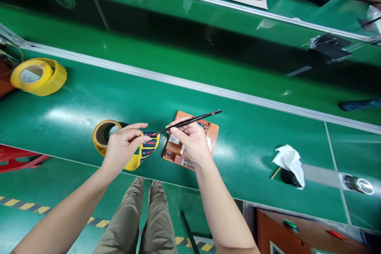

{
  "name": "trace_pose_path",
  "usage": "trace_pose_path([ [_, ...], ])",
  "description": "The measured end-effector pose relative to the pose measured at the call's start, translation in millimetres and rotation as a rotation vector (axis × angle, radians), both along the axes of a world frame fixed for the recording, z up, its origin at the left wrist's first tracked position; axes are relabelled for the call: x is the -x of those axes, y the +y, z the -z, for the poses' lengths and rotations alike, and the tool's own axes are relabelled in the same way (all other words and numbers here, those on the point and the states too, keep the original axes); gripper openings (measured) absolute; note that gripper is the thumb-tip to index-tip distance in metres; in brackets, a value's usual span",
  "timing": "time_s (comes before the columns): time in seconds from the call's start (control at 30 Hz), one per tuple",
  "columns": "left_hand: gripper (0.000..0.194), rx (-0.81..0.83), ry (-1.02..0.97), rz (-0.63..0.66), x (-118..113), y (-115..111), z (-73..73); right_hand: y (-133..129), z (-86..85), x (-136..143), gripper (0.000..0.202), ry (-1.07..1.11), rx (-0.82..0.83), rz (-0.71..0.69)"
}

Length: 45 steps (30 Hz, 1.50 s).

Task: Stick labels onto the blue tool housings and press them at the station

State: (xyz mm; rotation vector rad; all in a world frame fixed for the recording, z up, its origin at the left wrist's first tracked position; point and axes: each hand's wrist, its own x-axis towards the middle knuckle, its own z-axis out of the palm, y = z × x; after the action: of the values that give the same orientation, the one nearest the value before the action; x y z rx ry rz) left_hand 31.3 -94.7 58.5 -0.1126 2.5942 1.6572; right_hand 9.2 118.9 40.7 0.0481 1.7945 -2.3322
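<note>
Left of frame centre, the left hand [122, 147], fingers curled nearly closed, seems to pinch the strip [135, 161]. At centre, the right hand [192, 137] grips tweezers [196, 119] pen-like, tip at a label [152, 134], above the fixture [213, 130]. Lifting its edge seems in hand; this calls for steadiness. Farther, upper left: tape [60, 77].

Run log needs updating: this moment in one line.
left hand: at label strip; right hand: holding black tweezers, tip at label strip; orange fixture: below right hand

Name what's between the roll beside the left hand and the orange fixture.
The head view shows the left hand, a yellow label strip and the black tweezers' tip.
</note>
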Motion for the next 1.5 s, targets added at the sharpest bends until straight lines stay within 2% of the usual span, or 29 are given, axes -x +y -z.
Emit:
trace_pose_path([
  [0.13, 0.022, 0.022, 0.001, 0.040, 1, 9, 1.6, 7, 1.7, -3, 0.022, -0.010, 0.002, -0.009],
  [0.23, 0.021, 0.088, 0.077, 0.061, 5, 15, 5.7, 18, 2.3, -8, 0.022, 0.003, -0.013, 0.084],
  [0.4, 0.042, 0.406, 0.253, 0.089, 24, 15, 23.9, 60, 4.7, -20, 0.027, 0.002, -0.072, 0.296],
  [0.5, 0.050, 0.593, 0.360, 0.158, 30, 18, 34.2, 91, 10.4, -29, 0.026, -0.002, -0.135, 0.360],
  [0.57, 0.047, 0.668, 0.466, 0.191, 24, 28, 36.2, 108, 15.2, -34, 0.024, -0.010, -0.153, 0.364],
  [0.63, 0.036, 0.640, 0.572, 0.247, 11, 44, 35.4, 119, 19.8, -38, 0.022, -0.008, -0.175, 0.348],
  [0.7, 0.030, 0.558, 0.645, 0.380, -8, 64, 34.7, 125, 24.1, -41, 0.023, -0.007, -0.193, 0.326],
  [0.8, 0.036, 0.519, 0.656, 0.643, -37, 92, 38.7, 129, 30.6, -42, 0.024, -0.021, -0.179, 0.308],
  [0.87, 0.043, 0.570, 0.614, 0.745, -51, 104, 44.7, 131, 35.3, -42, 0.025, -0.018, -0.158, 0.313],
  [1.03, 0.048, 0.638, 0.567, 0.754, -59, 110, 56.1, 135, 43.1, -41, 0.023, -0.004, -0.131, 0.286],
  [1.5, 0.047, 0.664, 0.564, 0.753, -59, 110, 56.1, 136, 44.6, -40, 0.023, 0.007, -0.156, 0.258],
])
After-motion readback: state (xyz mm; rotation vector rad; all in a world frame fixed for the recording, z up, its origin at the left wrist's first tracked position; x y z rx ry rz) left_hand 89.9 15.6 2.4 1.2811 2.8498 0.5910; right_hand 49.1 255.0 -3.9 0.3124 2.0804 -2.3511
